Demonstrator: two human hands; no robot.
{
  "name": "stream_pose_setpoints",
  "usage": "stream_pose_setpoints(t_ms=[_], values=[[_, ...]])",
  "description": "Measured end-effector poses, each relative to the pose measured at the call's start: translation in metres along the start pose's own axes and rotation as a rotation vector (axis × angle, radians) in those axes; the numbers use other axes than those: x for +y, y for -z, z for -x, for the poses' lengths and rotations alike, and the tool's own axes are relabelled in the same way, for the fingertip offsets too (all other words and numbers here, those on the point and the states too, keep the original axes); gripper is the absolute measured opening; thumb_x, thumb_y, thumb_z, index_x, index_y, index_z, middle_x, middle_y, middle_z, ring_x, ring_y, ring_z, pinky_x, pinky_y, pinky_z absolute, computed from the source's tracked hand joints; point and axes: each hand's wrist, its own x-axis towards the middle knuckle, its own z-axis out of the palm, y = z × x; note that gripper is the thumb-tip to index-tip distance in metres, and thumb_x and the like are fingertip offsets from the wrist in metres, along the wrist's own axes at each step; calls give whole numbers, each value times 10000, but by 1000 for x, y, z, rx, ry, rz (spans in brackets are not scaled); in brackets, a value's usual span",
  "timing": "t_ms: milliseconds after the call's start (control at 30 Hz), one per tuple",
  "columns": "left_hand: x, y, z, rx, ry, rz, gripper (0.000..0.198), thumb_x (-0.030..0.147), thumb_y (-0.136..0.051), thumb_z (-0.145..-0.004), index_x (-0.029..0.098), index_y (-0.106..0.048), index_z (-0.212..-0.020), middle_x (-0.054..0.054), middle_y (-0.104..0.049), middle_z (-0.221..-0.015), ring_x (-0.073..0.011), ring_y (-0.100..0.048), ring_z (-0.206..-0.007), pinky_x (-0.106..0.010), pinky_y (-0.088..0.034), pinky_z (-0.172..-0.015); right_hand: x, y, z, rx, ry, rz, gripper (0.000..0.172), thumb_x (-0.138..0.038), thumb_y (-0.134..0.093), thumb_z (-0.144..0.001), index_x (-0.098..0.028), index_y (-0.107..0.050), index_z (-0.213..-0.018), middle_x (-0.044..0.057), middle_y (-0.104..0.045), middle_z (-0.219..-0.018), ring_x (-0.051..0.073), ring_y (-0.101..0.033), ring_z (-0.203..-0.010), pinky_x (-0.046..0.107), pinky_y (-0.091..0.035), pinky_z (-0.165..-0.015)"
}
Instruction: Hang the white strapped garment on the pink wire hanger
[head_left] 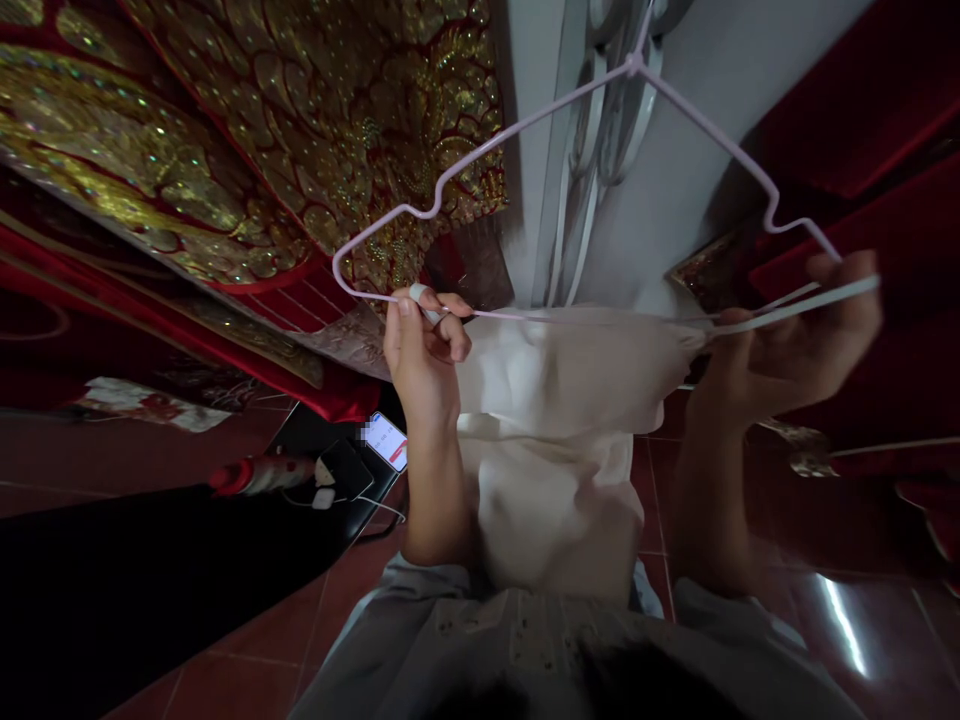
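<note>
A thin pale pink clothes hanger (pixel 525 124) stands upright in front of me, its top running out of view above. My left hand (pixel 427 345) pinches the hanger near its lower left corner, with a white band around one finger. Hanging below the bottom bar is a cream-coloured garment (pixel 555 500). At the hanger's right end, my right hand (pixel 806 340) is closed around a narrow white strap (pixel 795 306) and the end of the hanger. The strap is stretched sideways from the garment's top edge. Some right fingers are in shadow.
Sequined gold-and-red garments (pixel 390 120) hang at the left, with dark red cloth (pixel 862 100) at the right. Grey metal scrollwork (pixel 585 190) stands behind the hanger. A lit phone (pixel 388 441), cables and a red-topped bottle (pixel 259 474) rest on a black surface. Red tiles (pixel 255 670) cover the floor.
</note>
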Motion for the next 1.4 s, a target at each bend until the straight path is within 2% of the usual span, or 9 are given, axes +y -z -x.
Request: stream_pose_setpoints(t_ms=[300,433,567,767,900,1000,1100,1267,1400], values=[[2,-3,3,-2,36,-18,374,502,-803,-1041,202,-642,-886,-41,-767,-833,-67,-408,-459,-190,-335,-440,-2,11,3,162,-58,21,678,-707,-612,-1041,-440,-489,-1653,98,-438,-1681,384,-377,-1695,653,-570,-1174],[-1,-7,6,63,85,-59,411,522,-743,-1085,213,-594,-858,-24,-756,-810,-70,-401,-452,-194,-328,-439,-31,14,-8,-244,-129,-7,569,-570,-807,-953,-374,-681,-1472,95,-703,-1316,308,-719,-1263,431,-667,-844],[-2,-7,10,50,38,-39,389,549,-799,-1036,211,-669,-894,-48,-808,-857,-77,-414,-462,-213,-333,-444,-53,12,-20,-744,-204,-43,387,-518,-848,-918,-328,-798,-1251,50,-769,-1079,181,-683,-857,300,-573,-627],[6,18,-2,202,-217,-116,97,266,-778,-996,267,-832,-1077,-71,-874,-1186,-91,-466,-522,-239,-197,-393,-53,16,-19,-741,-182,-73,497,-485,-890,-888,-335,-786,-1351,57,-746,-1012,193,-629,-823,326,-544,-650],[16,37,-22,339,-493,-292,258,41,-686,-955,231,-856,-996,-17,-873,-1141,-56,-502,-565,-179,-302,-432,-39,28,-28,-704,-147,-85,555,-471,-909,-874,-349,-793,-1402,54,-738,-957,203,-604,-784,361,-533,-668],[28,40,-34,211,-547,-442,156,129,-835,-964,207,-870,-1094,-41,-865,-1173,-136,-741,-875,-249,-614,-772,-30,34,-37,-686,-112,-81,666,-453,-955,-827,-350,-774,-1460,32,-714,-904,173,-546,-703,356,-506,-640],[38,35,-44,-44,-413,-511,340,307,-981,-895,185,-876,-1194,-104,-852,-1266,-244,-793,-1147,-396,-635,-1080,-29,33,-38,-702,-128,-68,655,-491,-949,-827,-352,-780,-1445,27,-715,-909,156,-514,-671,340,-508,-612],[41,28,-63,-373,-188,-672,395,260,-1026,-838,155,-885,-1192,-111,-843,-1232,-239,-767,-1155,-328,-603,-1030,-37,30,-36,-667,-102,-8,601,-536,-914,-861,-333,-791,-1413,43,-716,-902,157,-507,-672,327,-482,-601],[34,42,-70,-299,-63,-753,533,48,-1073,-673,129,-869,-1159,-85,-834,-1143,-200,-745,-1050,-290,-580,-989,-37,31,-39,-676,-95,-22,609,-557,-890,-874,-331,-774,-1427,-10,-600,-742,174,-516,-655,349,-492,-623]])
